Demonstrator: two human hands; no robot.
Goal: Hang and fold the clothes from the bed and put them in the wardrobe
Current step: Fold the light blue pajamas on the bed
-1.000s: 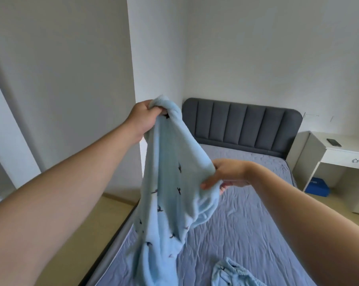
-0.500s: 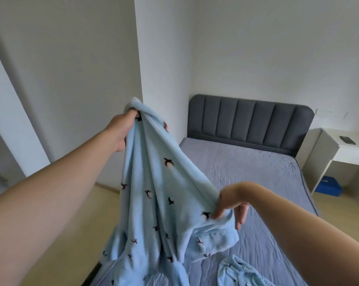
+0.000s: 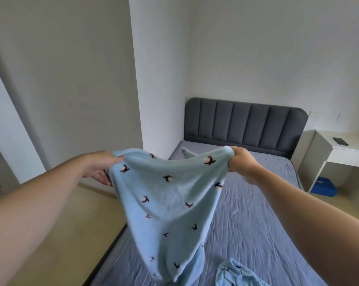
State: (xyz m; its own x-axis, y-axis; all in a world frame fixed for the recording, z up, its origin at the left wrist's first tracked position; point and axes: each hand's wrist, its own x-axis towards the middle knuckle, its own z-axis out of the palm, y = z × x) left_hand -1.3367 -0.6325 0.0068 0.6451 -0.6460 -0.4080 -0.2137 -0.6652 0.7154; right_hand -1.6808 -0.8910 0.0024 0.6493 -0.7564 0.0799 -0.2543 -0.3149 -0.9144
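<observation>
Right hand (image 3: pixel 241 162) risen, left hand (image 3: pixel 101 169) lowered, blue garment (image 3: pixel 168 203) spread between

garment (image 3: pixel 170 203): light blue, dark bird print | headboard (image 3: pixel 244 124): dark grey | sheet (image 3: pixel 257 223): grey-blue

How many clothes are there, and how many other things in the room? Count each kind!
Clothes: 2, the patterned garment gripped by the left hand and right hand, and the crumpled garment on the bed.
Furniture: 2, the bed and the white desk.
Phones: 1, the black phone on the desk.
Boxes: 1, the blue box under it.
Total: 6.
</observation>
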